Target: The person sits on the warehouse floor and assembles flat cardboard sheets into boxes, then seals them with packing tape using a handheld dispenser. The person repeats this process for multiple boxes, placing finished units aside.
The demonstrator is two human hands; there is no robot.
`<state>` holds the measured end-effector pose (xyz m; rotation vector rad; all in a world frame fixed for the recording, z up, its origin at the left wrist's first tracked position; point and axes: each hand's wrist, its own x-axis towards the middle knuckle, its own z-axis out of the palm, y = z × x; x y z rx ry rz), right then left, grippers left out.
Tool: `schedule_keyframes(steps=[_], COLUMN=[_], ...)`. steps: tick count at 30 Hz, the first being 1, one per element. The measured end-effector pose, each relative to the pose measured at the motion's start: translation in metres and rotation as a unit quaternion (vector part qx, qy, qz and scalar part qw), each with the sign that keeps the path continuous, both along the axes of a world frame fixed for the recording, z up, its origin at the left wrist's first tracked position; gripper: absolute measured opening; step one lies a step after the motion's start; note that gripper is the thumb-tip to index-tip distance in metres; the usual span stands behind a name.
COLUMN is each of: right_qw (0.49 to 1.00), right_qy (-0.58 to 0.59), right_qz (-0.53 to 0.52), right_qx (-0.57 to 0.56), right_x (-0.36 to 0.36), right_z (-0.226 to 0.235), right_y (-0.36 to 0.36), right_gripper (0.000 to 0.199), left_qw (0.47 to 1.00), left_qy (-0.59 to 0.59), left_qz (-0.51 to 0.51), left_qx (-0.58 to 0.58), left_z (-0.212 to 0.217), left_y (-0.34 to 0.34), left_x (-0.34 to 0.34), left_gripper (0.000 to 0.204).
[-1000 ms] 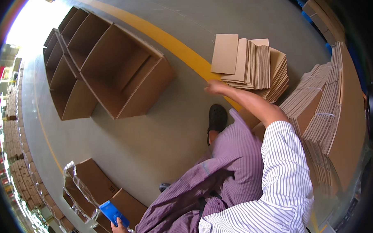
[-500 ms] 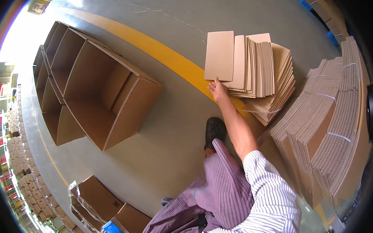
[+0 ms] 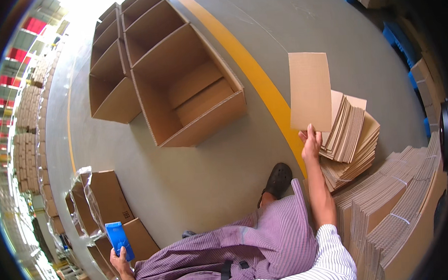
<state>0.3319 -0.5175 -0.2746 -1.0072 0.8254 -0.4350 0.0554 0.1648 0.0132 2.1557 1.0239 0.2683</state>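
Grip of the right hand (image 3: 310, 144), seen from the head camera, is closed in a pinch, thumb and fingers on the lower edge of a flat cardboard sheet (image 3: 310, 90). That sheet stretches away from the hand, its right side overlapping a fanned stack of cardboard sheets (image 3: 351, 130) in the view; whether it touches the stack I cannot tell. Left hand (image 3: 120, 262), well apart at the lower left, has its grip wrapped on a blue rectangular packet (image 3: 119, 237), thumb across the face. Just behind that packet stands an open carton (image 3: 105, 191) edged with clear plastic film (image 3: 89, 196).

Strapped bundles of corrugated cardboard (image 3: 396, 193) crowd the right forearm on its outer side. Beyond a yellow floor line (image 3: 253, 67), to the left, two rows of open-topped cardboard boxes (image 3: 206, 122) take up the floor (image 3: 205, 175) ahead. A black clog (image 3: 279, 177) and purple striped cloth (image 3: 271, 232) occupy the space between the hands. Blue pallets (image 3: 400, 42) lie at the far right; piled brown cartons (image 3: 26, 157) line the left.
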Motion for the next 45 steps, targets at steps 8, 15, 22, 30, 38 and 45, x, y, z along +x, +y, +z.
schedule_keyframes(steps=[8, 15, 22, 30, 38, 45], right_qw=[0.969, 0.951, 0.892, 0.501, 0.474, 0.661], right_qy=[-0.098, -0.068, 0.03, 0.063, -0.031, -0.083], right_qz=[0.226, 0.284, 0.449, 0.829, 0.694, 0.676], right_qx=[0.031, 0.097, 0.044, -0.239, -0.541, -0.314], right_x=[0.008, 0.079, 0.08, -0.055, -0.185, -0.304], right_z=[0.184, 0.221, 0.163, 0.231, 0.303, 0.301], right_y=[0.105, 0.2, 0.243, 0.191, 0.166, 0.15], right_gripper=[0.018, 0.018, 0.02, 0.042, 0.038, 0.035], left_qw=[1.0, 0.998, 0.994, 0.989, 0.98, 0.98], left_qy=[-0.018, -0.049, -0.102, -0.142, -0.195, -0.155], left_qz=[-0.009, 0.033, 0.032, 0.032, 0.015, -0.03], left_qx=[0.004, -0.004, -0.011, -0.009, -0.027, -0.123], left_z=[0.008, 0.016, -0.001, 0.004, -0.004, -0.033], left_y=[-0.007, -0.007, 0.006, -0.004, -0.007, 0.021], left_x=[-0.022, -0.048, -0.068, -0.07, -0.067, -0.049], left_gripper=[0.018, 0.016, 0.017, 0.02, 0.024, 0.026])
